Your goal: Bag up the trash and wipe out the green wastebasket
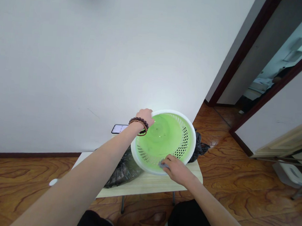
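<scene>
A round basket (pixel 165 135) with a green inside, a white rim and perforated sides stands tilted on a small light wooden table (pixel 145 186). My left hand (pixel 145 116), with a beaded bracelet on the wrist, is closed on the basket's rim at the upper left. Lower down, my right hand (pixel 175 168) pinches a small grey cloth (pixel 163 163) against the inside of the rim nearest me.
A black plastic bag (pixel 127 170) lies on the table left of the basket, another (pixel 199 148) at its right. A phone (pixel 118 129) is by the wall. Past a doorway at the right, part of a person (pixel 282 75) shows.
</scene>
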Demonstrator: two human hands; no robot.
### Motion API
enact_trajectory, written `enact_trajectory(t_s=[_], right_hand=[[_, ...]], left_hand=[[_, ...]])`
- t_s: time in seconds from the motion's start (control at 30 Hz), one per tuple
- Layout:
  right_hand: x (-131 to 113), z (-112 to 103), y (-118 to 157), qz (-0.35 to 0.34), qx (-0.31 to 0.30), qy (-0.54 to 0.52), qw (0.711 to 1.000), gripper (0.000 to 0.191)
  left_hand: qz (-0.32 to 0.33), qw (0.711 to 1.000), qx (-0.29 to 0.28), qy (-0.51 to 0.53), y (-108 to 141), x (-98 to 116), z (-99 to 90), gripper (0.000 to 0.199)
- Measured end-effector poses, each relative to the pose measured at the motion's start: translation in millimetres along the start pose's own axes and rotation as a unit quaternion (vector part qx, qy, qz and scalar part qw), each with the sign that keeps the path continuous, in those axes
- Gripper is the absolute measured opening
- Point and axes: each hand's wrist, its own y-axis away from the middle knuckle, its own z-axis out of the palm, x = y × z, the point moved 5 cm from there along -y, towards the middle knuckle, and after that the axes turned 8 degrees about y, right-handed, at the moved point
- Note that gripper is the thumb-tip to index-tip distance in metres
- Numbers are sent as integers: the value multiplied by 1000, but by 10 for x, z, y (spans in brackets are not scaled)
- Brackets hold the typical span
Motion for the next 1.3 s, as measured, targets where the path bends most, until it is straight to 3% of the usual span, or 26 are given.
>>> enact_trajectory(t_s=[0.23, 0.4, 0.5, 0.7, 0.8, 0.93, 1.13, 1.3], right_hand=[[63, -102, 155, 58, 64, 105, 991, 26], [48, -78, 259, 65, 116, 59, 989, 23], [43, -59, 267, 59, 127, 34, 990, 23], [118, 22, 200, 134, 114, 78, 981, 21], [116, 52, 186, 141, 125, 84, 978, 36], [50, 53, 214, 83, 120, 41, 988, 47], [-47, -65, 353, -8, 81, 6, 997, 23], [-39, -97, 409, -64, 18, 0, 998, 39]], left_hand=[[-6, 1000, 24, 19, 8, 15, 18, 43], [-10, 999, 41, 26, -13, -24, 80, 46], [-9, 998, 46, 30, -11, -44, 115, 47], [-5, 998, 53, 29, 75, -8, 120, 40], [-10, 998, 56, 32, 104, 3, 122, 39], [-13, 998, 59, 34, 116, 9, 130, 39], [-21, 998, 48, 38, 142, 26, 113, 37], [-25, 998, 47, 27, 150, 29, 102, 36]])
